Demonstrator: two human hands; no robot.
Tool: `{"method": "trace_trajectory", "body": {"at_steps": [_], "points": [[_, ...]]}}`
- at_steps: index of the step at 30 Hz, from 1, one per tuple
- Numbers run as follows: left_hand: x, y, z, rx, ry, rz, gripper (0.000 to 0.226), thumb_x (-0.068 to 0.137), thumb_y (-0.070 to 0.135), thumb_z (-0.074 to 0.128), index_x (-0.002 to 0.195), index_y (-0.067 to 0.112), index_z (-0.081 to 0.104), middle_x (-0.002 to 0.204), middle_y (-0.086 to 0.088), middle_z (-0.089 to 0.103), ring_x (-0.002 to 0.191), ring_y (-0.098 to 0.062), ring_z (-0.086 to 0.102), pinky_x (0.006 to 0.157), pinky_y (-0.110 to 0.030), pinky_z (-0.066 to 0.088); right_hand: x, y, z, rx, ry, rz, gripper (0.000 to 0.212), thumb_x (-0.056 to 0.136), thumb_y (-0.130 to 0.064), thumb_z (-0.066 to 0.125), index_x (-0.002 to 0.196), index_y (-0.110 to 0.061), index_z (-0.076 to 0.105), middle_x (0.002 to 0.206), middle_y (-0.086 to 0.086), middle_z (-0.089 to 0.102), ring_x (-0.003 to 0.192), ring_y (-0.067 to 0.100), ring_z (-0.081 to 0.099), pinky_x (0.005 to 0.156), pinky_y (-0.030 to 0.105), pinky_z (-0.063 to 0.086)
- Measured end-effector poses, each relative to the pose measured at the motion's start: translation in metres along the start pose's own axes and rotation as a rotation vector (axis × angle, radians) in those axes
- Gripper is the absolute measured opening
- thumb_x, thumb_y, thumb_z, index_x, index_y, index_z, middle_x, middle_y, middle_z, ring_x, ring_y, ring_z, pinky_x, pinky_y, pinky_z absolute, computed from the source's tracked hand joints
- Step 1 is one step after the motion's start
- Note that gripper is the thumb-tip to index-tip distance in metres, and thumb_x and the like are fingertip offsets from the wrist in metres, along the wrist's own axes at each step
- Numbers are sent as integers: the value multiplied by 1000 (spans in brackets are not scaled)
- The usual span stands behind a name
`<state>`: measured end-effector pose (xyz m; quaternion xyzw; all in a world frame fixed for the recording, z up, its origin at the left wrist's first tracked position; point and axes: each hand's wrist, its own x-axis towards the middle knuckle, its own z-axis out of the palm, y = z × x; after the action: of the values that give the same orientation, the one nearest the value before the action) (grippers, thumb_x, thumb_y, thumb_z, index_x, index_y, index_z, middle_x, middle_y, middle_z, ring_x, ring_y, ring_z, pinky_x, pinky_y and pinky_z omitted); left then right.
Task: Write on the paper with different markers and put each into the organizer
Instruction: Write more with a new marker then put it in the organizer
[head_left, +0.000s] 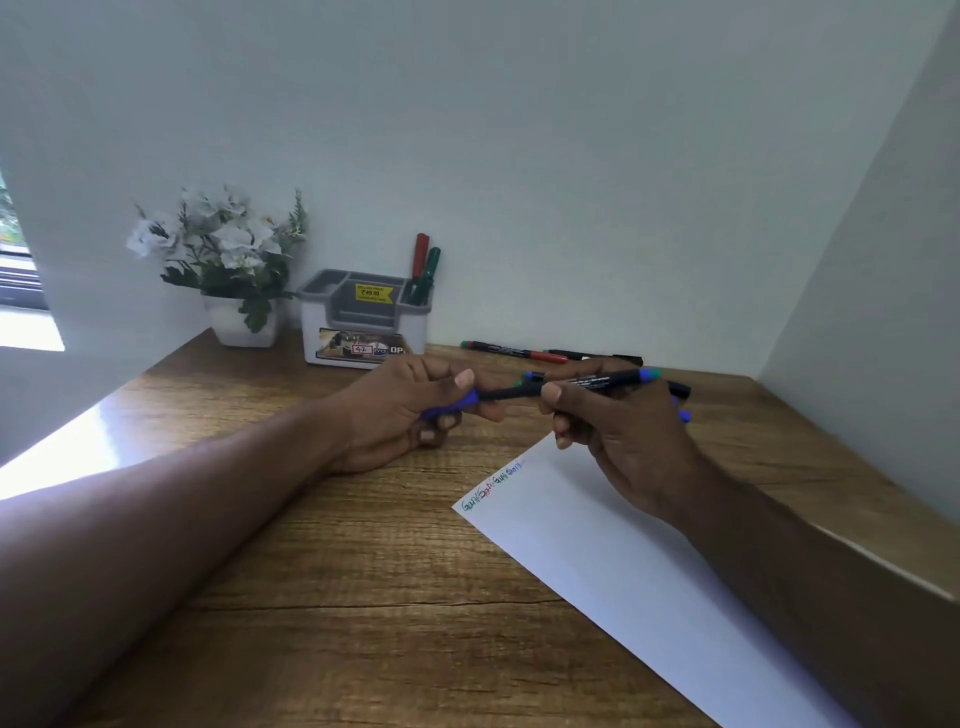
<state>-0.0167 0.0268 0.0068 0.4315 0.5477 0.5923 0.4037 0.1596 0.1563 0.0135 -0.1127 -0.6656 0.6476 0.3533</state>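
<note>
My right hand (618, 441) grips the black barrel of a blue marker (602, 383) held level above the desk. My left hand (405, 415) is closed on its blue cap (457, 406) at the marker's left end. The white paper (623, 561) lies slanted under my right hand, with a short line of green, red and blue writing (493, 486) at its top left corner. The grey and white organizer (363, 322) stands against the wall, a red marker (420, 260) and a green marker (430, 275) upright in its right compartment.
A white pot of white flowers (223, 260) stands left of the organizer. Several markers lie on the wooden desk (337, 571) behind my hands, among them a red-capped one (514, 352) and a black one (597, 356). Walls close in behind and on the right.
</note>
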Motion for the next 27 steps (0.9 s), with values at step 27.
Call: {"method": "trace_trajectory", "body": {"at_steps": [27], "points": [[-10, 4, -87, 467, 772, 207, 25, 90, 3, 51, 100, 23, 63, 91, -4, 66, 79, -20, 61, 66, -26, 43, 89, -41, 102, -820, -141, -184, 16, 95, -34, 54, 94, -18, 58, 68, -5, 58, 56, 8, 56, 50, 26, 46]]}}
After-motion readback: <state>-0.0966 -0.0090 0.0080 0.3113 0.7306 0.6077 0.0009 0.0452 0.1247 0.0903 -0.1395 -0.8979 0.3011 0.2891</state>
